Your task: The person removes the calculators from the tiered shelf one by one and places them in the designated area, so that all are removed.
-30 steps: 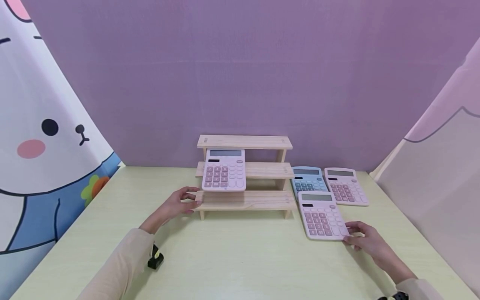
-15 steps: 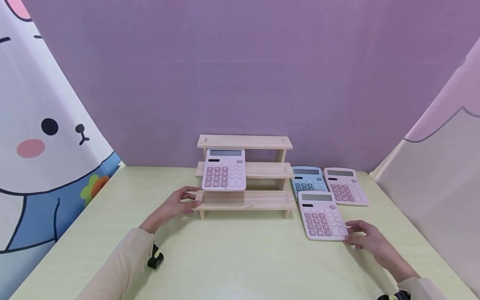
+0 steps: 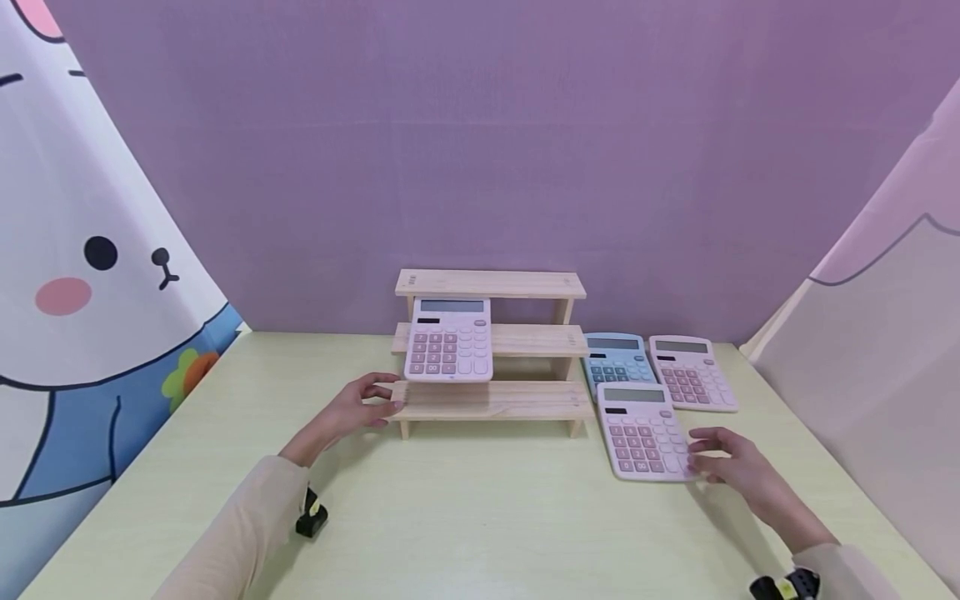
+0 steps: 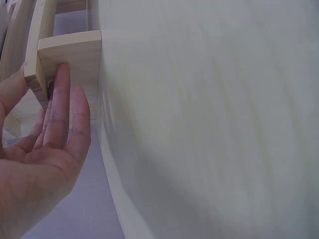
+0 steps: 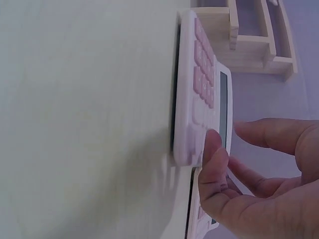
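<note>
A three-tier wooden shelf stand [image 3: 525, 403] is in the middle of the head view. A pink calculator [image 3: 448, 342] leans on its left half. At the left end of the lowest board, my left hand [image 3: 356, 408] grips the wood; the left wrist view puts the thumb on one side of the board [image 4: 34, 67] and fingers on the other. On the right lies another pink calculator [image 3: 647, 433], its top edge overlapping a blue calculator [image 3: 617, 357]. Beside its lower right corner hovers my right hand [image 3: 731, 471], fingers loosely bent with nothing between them in the right wrist view.
A third pink calculator [image 3: 690, 373] lies at the back right of the table [image 3: 480, 517]. Purple cloth [image 3: 487, 150] hangs behind the stand. A printed cartoon curtain [image 3: 97, 350] borders the left side, a pale one [image 3: 877, 358] the right.
My right hand has let go of the near pink calculator's corner and risen slightly, its fingers loosening. The left hand and the calculators stay where they were.
</note>
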The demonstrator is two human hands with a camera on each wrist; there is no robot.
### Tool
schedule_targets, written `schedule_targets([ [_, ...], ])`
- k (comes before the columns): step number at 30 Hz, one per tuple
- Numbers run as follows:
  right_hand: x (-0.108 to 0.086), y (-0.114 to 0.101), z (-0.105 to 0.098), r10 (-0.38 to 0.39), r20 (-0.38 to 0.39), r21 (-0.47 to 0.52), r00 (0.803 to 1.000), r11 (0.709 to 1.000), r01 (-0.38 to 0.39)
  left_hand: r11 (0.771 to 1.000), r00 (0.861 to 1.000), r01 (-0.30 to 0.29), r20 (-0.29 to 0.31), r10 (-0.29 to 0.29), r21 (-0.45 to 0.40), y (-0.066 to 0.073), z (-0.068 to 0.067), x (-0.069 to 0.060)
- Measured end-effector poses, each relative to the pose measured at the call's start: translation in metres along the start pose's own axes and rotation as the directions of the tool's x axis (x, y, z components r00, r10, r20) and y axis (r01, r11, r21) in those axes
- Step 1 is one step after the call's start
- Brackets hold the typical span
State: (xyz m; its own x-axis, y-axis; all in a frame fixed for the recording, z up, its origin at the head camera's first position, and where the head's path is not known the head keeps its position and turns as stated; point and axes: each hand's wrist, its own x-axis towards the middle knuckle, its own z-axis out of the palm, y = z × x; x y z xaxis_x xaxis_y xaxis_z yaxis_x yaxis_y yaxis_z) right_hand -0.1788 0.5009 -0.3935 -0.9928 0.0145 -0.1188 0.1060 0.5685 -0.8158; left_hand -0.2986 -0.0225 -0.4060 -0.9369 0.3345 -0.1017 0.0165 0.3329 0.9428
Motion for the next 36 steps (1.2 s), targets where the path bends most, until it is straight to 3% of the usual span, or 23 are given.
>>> schedule_targets([
  [13,0.010,-0.014,0.017,-0.039,0.012,0.086,0.999,0.996,0.038,1.000,1.000,0.003,-0.010,-0.003,0.006,-0.001,0.000,0.001],
  [25,0.023,-0.028,0.041,-0.113,0.076,0.245,0.991,0.965,0.091,1.000,1.000,0.008,-0.013,-0.008,0.005,-0.002,0.000,0.001],
  [36,0.028,-0.048,0.059,-0.142,0.110,0.285,0.984,0.953,0.106,1.000,1.000,0.003,-0.014,-0.003,0.010,-0.001,0.000,0.000],
])
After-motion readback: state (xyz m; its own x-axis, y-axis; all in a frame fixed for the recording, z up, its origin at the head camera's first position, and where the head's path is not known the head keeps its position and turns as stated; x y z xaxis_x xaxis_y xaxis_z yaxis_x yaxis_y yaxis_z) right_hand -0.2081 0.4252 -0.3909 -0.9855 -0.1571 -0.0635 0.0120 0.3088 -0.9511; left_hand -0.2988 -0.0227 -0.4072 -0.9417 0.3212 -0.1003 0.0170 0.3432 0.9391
